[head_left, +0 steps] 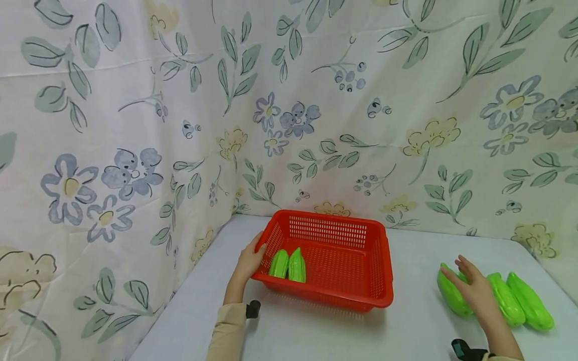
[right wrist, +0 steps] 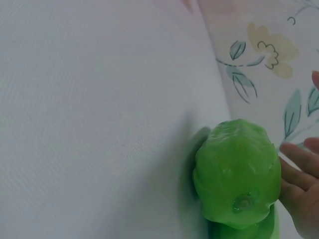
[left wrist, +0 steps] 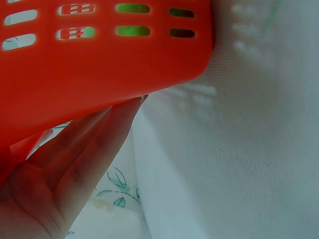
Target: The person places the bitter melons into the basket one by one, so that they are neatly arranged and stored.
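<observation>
A red plastic basket [head_left: 334, 296] stands on the white table, with two green ridged vegetables [head_left: 296, 265] lying side by side at its left end. The left hand [head_left: 249, 258] grips the basket's left rim, thumb over the edge; in the left wrist view its fingers [left wrist: 107, 134] lie against the outside of the red wall [left wrist: 119, 64]. At the right, the right hand [head_left: 476, 288] hovers over a group of several green vegetables [head_left: 533, 301], fingers spread. The right wrist view shows one green vegetable [right wrist: 239, 174] beside the right hand [right wrist: 304, 191]; whether they touch, I cannot tell.
A flowered cloth [head_left: 334, 115] hangs behind the table and along its left side. Bare white tabletop [head_left: 415, 281] lies between the basket and the green vegetables at the right. Both wrists wear dark straps.
</observation>
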`<state>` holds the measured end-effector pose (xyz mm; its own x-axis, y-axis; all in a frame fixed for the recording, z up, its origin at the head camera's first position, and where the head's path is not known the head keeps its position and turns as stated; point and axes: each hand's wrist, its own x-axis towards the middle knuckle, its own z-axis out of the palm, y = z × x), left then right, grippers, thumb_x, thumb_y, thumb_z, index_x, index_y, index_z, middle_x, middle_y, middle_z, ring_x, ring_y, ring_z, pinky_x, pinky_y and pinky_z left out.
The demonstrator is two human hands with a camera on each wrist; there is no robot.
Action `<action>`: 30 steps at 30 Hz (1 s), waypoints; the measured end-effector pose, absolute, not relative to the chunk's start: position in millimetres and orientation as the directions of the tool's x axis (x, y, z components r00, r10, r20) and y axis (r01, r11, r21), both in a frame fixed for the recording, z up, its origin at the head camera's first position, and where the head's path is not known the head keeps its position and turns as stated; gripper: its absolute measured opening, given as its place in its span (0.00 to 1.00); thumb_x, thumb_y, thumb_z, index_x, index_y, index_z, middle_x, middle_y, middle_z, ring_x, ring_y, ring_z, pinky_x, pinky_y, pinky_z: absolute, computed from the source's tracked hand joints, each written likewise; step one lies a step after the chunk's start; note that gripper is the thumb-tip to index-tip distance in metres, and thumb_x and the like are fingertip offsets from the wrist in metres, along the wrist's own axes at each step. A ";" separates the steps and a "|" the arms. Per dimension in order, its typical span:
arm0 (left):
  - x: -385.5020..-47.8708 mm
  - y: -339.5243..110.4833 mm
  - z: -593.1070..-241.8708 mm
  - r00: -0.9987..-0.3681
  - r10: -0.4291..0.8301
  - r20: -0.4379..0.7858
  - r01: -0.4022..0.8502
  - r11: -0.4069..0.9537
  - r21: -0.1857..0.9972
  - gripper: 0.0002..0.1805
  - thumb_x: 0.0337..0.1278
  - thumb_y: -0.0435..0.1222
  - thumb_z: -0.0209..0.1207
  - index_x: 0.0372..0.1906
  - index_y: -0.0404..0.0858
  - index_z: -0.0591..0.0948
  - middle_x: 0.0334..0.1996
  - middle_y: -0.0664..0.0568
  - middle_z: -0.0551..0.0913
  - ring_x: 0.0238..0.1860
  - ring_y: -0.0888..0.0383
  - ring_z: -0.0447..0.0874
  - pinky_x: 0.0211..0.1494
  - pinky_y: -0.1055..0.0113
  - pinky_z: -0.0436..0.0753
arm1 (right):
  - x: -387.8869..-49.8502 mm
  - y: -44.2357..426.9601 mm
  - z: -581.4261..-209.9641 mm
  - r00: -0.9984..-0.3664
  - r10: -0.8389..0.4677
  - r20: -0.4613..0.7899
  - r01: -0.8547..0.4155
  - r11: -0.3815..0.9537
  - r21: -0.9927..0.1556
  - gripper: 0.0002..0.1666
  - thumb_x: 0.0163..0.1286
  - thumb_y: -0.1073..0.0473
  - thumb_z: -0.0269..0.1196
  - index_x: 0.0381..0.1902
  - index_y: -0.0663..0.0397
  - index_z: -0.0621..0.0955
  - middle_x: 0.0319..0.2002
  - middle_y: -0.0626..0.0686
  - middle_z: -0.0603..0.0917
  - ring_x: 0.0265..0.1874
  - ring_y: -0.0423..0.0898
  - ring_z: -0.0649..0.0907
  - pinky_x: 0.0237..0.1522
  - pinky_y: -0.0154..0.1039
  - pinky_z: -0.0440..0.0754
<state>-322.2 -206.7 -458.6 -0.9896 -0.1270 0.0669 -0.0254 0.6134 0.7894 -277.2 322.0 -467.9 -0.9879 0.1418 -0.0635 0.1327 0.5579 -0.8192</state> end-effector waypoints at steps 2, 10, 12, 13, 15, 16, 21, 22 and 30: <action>-322.5 -206.8 -458.2 -0.989 -0.127 0.072 -0.021 0.616 0.787 0.29 0.72 0.42 0.49 0.75 0.44 0.62 0.64 0.36 0.75 0.44 0.47 0.78 0.43 0.55 0.79 | -278.4 321.1 -469.1 -0.989 0.135 -0.063 0.128 0.555 -0.822 0.55 0.74 0.37 0.50 0.76 0.62 0.34 0.73 0.75 0.44 0.71 0.74 0.48 0.67 0.71 0.51; -323.4 -207.1 -457.1 -0.990 -0.124 0.065 -0.025 0.609 0.793 0.30 0.72 0.42 0.49 0.75 0.45 0.61 0.64 0.36 0.74 0.43 0.48 0.78 0.40 0.59 0.78 | -278.0 319.9 -473.4 -0.991 0.132 -0.006 0.077 0.539 -0.839 0.54 0.75 0.41 0.51 0.76 0.64 0.35 0.73 0.76 0.45 0.71 0.74 0.47 0.69 0.68 0.48; -322.9 -207.0 -457.2 -0.990 -0.125 0.065 -0.025 0.610 0.792 0.29 0.72 0.42 0.49 0.75 0.44 0.61 0.64 0.36 0.74 0.43 0.48 0.78 0.40 0.59 0.78 | -277.3 320.4 -474.6 -0.992 0.129 -0.005 0.075 0.543 -0.837 0.53 0.75 0.41 0.51 0.76 0.65 0.36 0.73 0.77 0.46 0.71 0.74 0.48 0.69 0.67 0.49; -322.8 -207.1 -457.2 -0.990 -0.125 0.065 -0.025 0.611 0.791 0.29 0.72 0.42 0.49 0.75 0.44 0.61 0.64 0.36 0.74 0.43 0.48 0.78 0.40 0.58 0.78 | -277.0 320.5 -475.3 -0.992 0.128 -0.019 0.087 0.547 -0.833 0.54 0.75 0.40 0.51 0.76 0.65 0.36 0.73 0.77 0.46 0.71 0.74 0.48 0.69 0.67 0.50; -322.3 -207.1 -457.2 -0.990 -0.125 0.067 -0.024 0.613 0.789 0.29 0.72 0.42 0.49 0.75 0.44 0.61 0.64 0.36 0.74 0.44 0.48 0.78 0.40 0.58 0.78 | -276.8 320.8 -476.9 -0.991 0.126 -0.050 0.113 0.561 -0.820 0.54 0.74 0.39 0.51 0.76 0.66 0.36 0.73 0.77 0.46 0.71 0.74 0.49 0.68 0.67 0.52; -322.3 -207.2 -457.4 -0.990 -0.127 0.065 -0.027 0.614 0.789 0.29 0.72 0.42 0.49 0.75 0.44 0.61 0.64 0.36 0.74 0.44 0.48 0.78 0.41 0.58 0.78 | -276.7 320.8 -477.7 -0.990 0.124 -0.063 0.123 0.567 -0.815 0.55 0.74 0.39 0.51 0.76 0.66 0.36 0.73 0.77 0.46 0.71 0.75 0.49 0.68 0.67 0.52; -322.6 -207.5 -457.3 -0.989 -0.124 0.076 -0.017 0.620 0.784 0.29 0.72 0.42 0.49 0.75 0.44 0.61 0.65 0.36 0.74 0.45 0.47 0.78 0.44 0.54 0.79 | -278.4 320.3 -483.0 -0.991 0.091 -0.099 0.134 0.563 -0.815 0.56 0.74 0.38 0.52 0.76 0.64 0.35 0.73 0.75 0.45 0.71 0.75 0.46 0.68 0.68 0.50; -322.7 -207.5 -457.4 -0.989 -0.125 0.078 -0.017 0.621 0.783 0.29 0.72 0.42 0.49 0.75 0.44 0.62 0.64 0.36 0.74 0.46 0.47 0.78 0.44 0.53 0.79 | -278.8 320.1 -484.4 -0.991 0.081 -0.107 0.134 0.560 -0.817 0.56 0.73 0.38 0.52 0.76 0.63 0.34 0.74 0.74 0.44 0.72 0.75 0.45 0.68 0.69 0.49; -321.8 -207.0 -458.3 -0.990 -0.121 0.075 -0.014 0.608 0.794 0.29 0.72 0.41 0.49 0.75 0.44 0.62 0.63 0.35 0.74 0.44 0.47 0.78 0.40 0.58 0.80 | -279.8 319.4 -497.0 -0.992 0.051 -0.111 0.121 0.570 -0.813 0.58 0.72 0.44 0.58 0.75 0.66 0.34 0.73 0.76 0.42 0.72 0.75 0.43 0.69 0.68 0.47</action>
<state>-321.8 -207.0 -458.3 -0.9898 -0.1210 0.0752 -0.0141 0.6082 0.7937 -279.8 319.4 -497.0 -0.9925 0.0513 -0.1112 0.1205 0.5703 -0.8126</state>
